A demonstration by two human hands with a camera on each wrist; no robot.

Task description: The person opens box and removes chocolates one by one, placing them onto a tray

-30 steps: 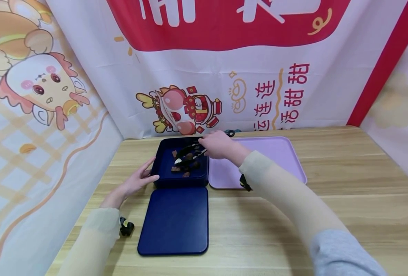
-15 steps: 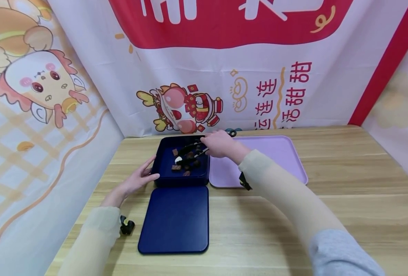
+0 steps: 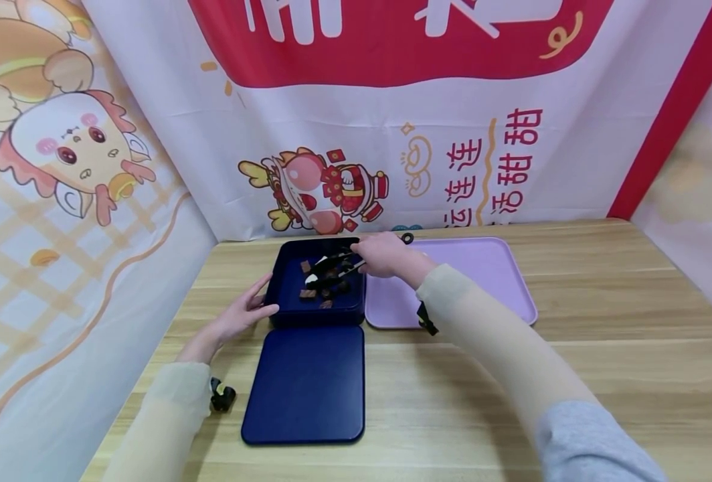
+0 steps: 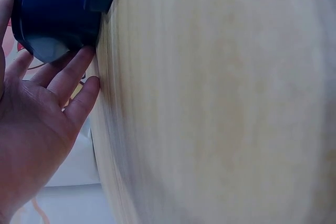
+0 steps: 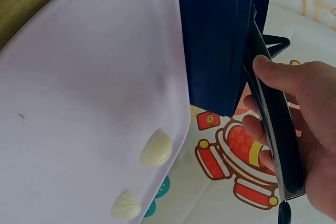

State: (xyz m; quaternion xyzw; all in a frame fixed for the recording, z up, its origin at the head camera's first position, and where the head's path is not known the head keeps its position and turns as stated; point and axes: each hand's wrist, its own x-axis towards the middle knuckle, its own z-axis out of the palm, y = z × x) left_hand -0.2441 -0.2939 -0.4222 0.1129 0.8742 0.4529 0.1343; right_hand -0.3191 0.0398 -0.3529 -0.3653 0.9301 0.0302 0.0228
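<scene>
My right hand [image 3: 385, 254] grips black tongs [image 5: 278, 124] with silvery edges, its thumb on one arm and its fingers round the other. The tongs reach down into a dark blue box [image 3: 286, 288] holding several brown, chocolate-like pieces [image 3: 308, 294]. Their two arms stand apart. White spots show by the tips; whether these are white pieces or part of the tongs I cannot tell. My left hand [image 3: 241, 314] rests on the box's left side, thumb by the front corner and fingers along the wall. In the left wrist view the fingers look nearly straight.
A lilac tray [image 3: 482, 281] stands right of the box, with a smooth white piece [image 5: 156, 148] and a ridged white piece [image 5: 126, 205] near its edge. A dark blue lid [image 3: 304, 388] lies in front of the box. Printed cloth [image 3: 211, 134] hangs behind the wooden table [image 3: 452, 408].
The tongs' tips have shifted slightly inside the box, and a second white spot now shows by the far arm. My right hand has lowered a little. My left hand stays put.
</scene>
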